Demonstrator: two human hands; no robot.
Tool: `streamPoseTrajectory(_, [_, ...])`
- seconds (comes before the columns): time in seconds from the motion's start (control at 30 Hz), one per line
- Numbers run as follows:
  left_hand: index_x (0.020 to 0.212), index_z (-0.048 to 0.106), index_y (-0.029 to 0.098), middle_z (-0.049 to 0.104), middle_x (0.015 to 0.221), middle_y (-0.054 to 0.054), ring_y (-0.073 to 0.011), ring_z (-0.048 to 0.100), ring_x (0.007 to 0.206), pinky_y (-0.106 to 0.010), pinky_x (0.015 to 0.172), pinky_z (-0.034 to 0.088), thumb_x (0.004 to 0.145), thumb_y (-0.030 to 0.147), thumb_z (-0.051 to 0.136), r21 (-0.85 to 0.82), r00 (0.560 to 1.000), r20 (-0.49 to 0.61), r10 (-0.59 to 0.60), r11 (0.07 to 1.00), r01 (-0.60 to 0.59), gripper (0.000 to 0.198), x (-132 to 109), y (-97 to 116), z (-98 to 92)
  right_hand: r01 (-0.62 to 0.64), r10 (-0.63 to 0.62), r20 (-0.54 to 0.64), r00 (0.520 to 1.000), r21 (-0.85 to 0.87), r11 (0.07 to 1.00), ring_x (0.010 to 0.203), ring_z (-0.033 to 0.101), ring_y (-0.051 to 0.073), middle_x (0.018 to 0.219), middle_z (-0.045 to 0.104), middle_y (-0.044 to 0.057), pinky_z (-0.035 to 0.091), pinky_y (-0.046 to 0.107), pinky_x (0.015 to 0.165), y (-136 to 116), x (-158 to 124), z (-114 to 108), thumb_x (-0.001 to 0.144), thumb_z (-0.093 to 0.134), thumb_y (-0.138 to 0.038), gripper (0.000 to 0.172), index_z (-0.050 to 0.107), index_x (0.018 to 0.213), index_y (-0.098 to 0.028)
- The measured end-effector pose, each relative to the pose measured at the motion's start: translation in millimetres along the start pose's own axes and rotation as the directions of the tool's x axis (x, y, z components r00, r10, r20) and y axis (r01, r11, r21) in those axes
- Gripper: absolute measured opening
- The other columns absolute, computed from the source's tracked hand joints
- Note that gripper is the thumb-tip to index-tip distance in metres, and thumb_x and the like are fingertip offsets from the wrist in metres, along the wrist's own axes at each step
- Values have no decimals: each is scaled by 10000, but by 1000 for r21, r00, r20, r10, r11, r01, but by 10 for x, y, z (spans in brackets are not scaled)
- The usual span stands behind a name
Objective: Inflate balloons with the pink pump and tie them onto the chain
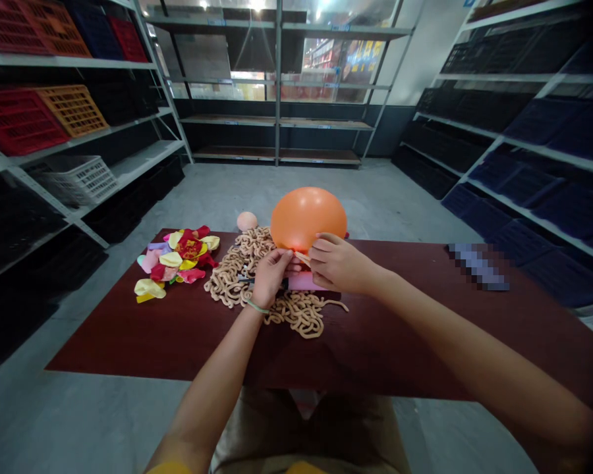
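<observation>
An inflated orange balloon [307,217] rests above the dark red table [128,336]. My left hand [270,275] and my right hand [337,263] are both closed in a pinch on the balloon's neck at its lower edge. Under my hands lies a pink pump [304,282], partly hidden. A tangled heap of tan cord [237,273] spreads beneath and to the left of my hands. A rubber band circles my left wrist.
A pile of flat coloured balloons [178,260] lies at the table's left. A small peach balloon [247,220] sits behind the cord. A blurred object [477,266] lies at the right. Shelving with crates lines both sides and the back.
</observation>
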State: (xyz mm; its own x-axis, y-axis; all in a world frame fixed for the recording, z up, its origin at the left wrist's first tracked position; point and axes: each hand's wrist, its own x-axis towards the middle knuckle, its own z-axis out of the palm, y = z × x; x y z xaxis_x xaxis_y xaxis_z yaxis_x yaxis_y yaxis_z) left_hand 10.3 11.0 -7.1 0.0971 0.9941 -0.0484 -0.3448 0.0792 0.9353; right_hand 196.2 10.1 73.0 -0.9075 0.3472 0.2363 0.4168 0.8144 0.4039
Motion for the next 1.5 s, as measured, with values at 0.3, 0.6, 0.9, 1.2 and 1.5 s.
streamPoseTrajectory(0.3, [903,615,155,656,675,14,-85,568,489,-203,514,450,772,285,686,67,972,20,232,970,-233,198,-31,-8,40,-82,79,36,996,78,994,857,485,203,795,631,60,394,355,813,40,-5,-28,878,530,-279,244,694,730,-178])
streamPoseTrajectory(0.6, [1004,724,118,608,574,29,-80,524,445,-200,490,423,734,180,517,159,969,244,45,984,-86,345,-83,3,20,-67,67,6,998,52,996,899,461,210,862,596,76,391,330,772,132,-39,-53,931,491,-316,279,690,806,-167])
streamPoseTrajectory(0.9, [899,669,119,649,657,4,-79,581,520,-198,554,476,762,280,708,-67,970,241,-39,996,57,215,-74,36,24,-128,143,-56,988,214,968,826,488,178,841,598,63,413,311,770,114,-48,-131,921,433,-185,233,644,821,-176])
streamPoseTrajectory(1.2, [884,655,120,599,679,16,-54,552,536,-190,568,491,763,399,767,-84,938,320,-132,983,166,325,-111,104,12,-159,208,-107,972,351,923,718,456,157,715,564,25,379,288,686,134,-84,-124,886,457,-165,230,594,704,-198])
streamPoseTrajectory(1.5, [766,568,156,529,628,34,-89,552,525,-203,524,428,867,522,582,311,925,374,-67,949,-57,380,-113,19,78,-332,301,140,943,377,865,711,496,134,711,616,29,342,279,667,149,16,-165,939,486,-294,341,614,645,-176])
